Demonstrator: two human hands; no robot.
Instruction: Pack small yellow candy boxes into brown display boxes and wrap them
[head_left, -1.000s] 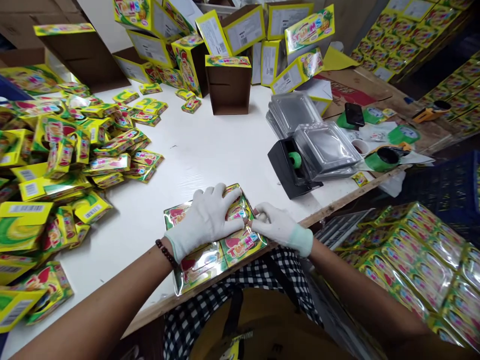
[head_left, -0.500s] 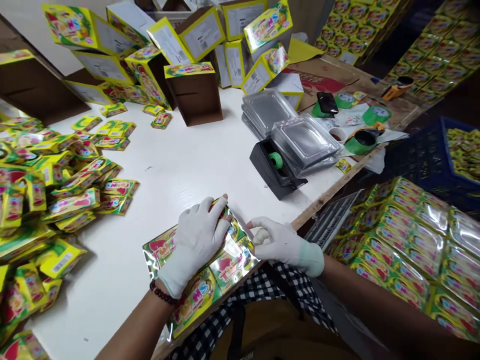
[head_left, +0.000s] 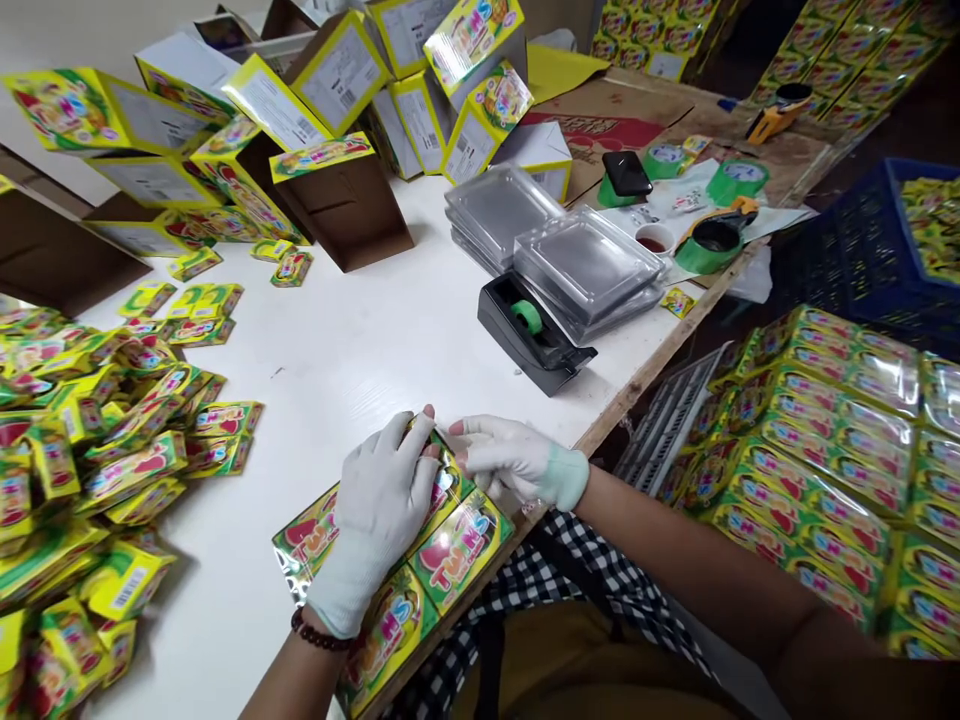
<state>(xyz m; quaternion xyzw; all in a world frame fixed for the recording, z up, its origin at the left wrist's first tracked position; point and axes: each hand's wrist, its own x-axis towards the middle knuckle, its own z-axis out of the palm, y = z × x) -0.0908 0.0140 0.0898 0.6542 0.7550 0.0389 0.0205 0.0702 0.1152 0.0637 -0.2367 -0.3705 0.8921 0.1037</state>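
A clear plastic pack of yellow-green candy boxes lies at the near edge of the white table. My left hand, in a white glove, rests flat on top of the pack with its fingers spread toward the far corner. My right hand, also gloved, sits at the pack's far right corner with its fingers curled and pinching there; what it grips is too small to make out.
Loose candy boxes are heaped at the left. Open cartons stand at the back. A black tape dispenser and stacked clear trays sit right of centre. Green tape rolls lie beyond. Finished packs are stacked at the right.
The view has swung right and down. The pack has turned slightly counter-clockwise, and both hands have closed in on its far corner.
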